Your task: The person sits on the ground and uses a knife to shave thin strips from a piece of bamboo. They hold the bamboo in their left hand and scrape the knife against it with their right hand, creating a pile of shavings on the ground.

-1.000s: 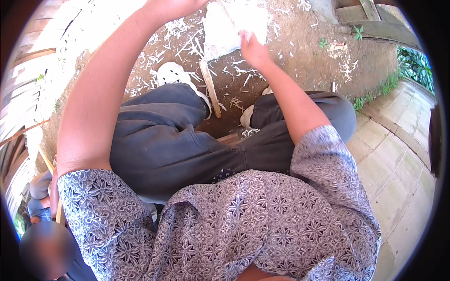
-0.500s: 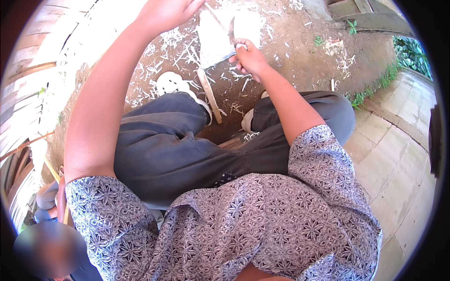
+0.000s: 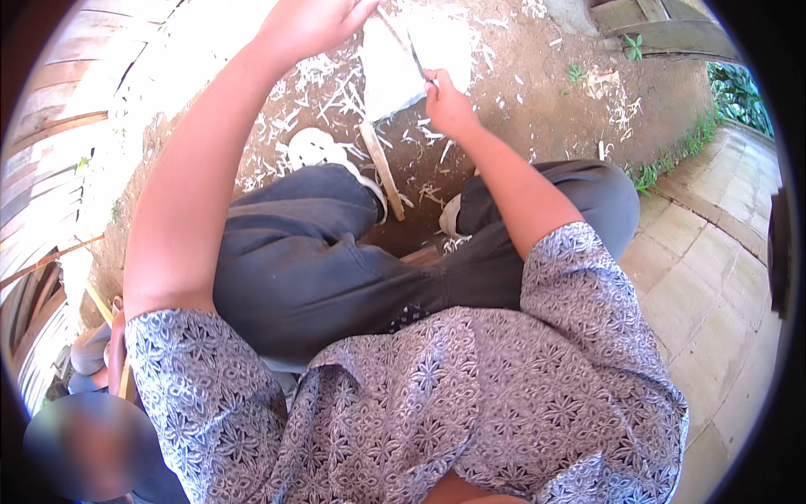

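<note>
Right hand (image 3: 451, 107) wrapped around a knife (image 3: 416, 57), blade beside a thin stick (image 3: 389, 23), both over a white sheet (image 3: 384, 94) on the dirt ground (image 3: 546, 118), left hand (image 3: 315, 27) near the stick's upper end, its grip unclear at the frame edge, pale shavings (image 3: 340, 97) around.

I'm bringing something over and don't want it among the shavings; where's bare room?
Bare: the paving right of the right knee and grass strip. Crowded: the soil around the white sheet and left shoe, strewn with shavings.
</note>
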Demonstrator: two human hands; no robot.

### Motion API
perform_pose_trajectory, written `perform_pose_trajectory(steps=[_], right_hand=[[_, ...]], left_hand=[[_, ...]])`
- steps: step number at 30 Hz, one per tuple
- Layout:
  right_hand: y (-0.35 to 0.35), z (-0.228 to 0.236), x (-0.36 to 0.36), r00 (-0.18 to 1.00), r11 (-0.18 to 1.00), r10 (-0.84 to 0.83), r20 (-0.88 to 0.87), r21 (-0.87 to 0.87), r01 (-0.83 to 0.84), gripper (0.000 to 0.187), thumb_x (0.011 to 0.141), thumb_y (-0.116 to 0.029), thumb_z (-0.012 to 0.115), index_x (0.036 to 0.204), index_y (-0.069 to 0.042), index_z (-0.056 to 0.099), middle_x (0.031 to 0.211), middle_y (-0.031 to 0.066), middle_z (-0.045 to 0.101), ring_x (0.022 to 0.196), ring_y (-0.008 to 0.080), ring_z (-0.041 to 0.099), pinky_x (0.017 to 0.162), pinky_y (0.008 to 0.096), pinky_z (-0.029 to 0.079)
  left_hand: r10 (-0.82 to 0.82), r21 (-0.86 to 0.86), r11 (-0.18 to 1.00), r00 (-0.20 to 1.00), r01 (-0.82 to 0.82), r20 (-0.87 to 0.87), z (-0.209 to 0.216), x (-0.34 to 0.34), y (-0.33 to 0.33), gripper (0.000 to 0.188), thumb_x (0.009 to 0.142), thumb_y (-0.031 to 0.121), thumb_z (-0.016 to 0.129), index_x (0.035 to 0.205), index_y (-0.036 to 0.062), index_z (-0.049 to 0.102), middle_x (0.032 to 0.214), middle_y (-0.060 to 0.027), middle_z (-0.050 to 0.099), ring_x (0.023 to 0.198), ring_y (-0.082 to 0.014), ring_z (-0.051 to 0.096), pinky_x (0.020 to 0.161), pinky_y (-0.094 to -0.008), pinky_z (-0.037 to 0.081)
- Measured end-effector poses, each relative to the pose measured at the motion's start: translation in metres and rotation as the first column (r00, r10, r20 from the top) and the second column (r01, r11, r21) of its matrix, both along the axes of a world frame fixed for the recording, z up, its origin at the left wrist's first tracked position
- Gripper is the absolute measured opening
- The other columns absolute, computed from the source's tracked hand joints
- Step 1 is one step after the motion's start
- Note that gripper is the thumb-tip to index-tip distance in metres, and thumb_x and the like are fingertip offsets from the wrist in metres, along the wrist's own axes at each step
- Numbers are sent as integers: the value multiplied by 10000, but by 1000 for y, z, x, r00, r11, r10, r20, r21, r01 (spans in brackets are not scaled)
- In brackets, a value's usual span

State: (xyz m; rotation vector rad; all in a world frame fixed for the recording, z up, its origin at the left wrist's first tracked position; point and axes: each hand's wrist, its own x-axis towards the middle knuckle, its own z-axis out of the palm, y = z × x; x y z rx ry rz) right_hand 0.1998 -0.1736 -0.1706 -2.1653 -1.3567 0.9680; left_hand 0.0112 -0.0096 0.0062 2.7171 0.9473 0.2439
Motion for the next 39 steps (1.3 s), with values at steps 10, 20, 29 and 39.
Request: perform_pose_trajectory(steps=[10, 20, 29, 39], right_hand=[[26, 83, -30, 939, 854, -128, -319, 446, 268, 318, 1079, -231, 454, 1370, -105, 473, 835, 235, 679, 684, 381, 664, 641, 488, 515], [6, 26, 0, 709, 903, -370, -601, -411, 123, 383, 1091, -325, 468, 1449, -203, 408, 779, 44, 603, 621, 128, 553, 587, 344, 486], [20, 45, -25, 997, 974, -71, -35, 213, 77, 355, 1089, -306, 452, 1389, -117, 431, 892, 220, 674, 797, 351, 662, 744, 463, 530], [19, 38, 5, 785, 949, -315, -533, -203, 242, 392, 1104, -330, 433, 1454, -157, 402, 839, 25, 541, 539, 72, 412, 452, 251, 354]], left_hand=[[17, 40, 999, 999, -15, -34, 0, -12, 1, 350, 1022, 327, 544, 895, 26, 671, 810, -253, 682, 779, -452, 671, 735, -528, 528], [20, 27, 999, 999, -19, -34, -1, -8, 1, 356, 1020, 336, 545, 902, 25, 672, 812, -249, 682, 778, -449, 670, 733, -523, 530], [32, 18, 999, 999, -31, -42, 2, -5, -1, 363, 1025, 339, 533, 916, 30, 690, 854, -253, 698, 806, -445, 680, 738, -533, 531], [-31, 4, 1000, 999, 31, 12, 0, 3, -1, 353, 1017, 337, 546, 883, 36, 672, 815, -243, 687, 782, -444, 673, 737, -532, 530]])
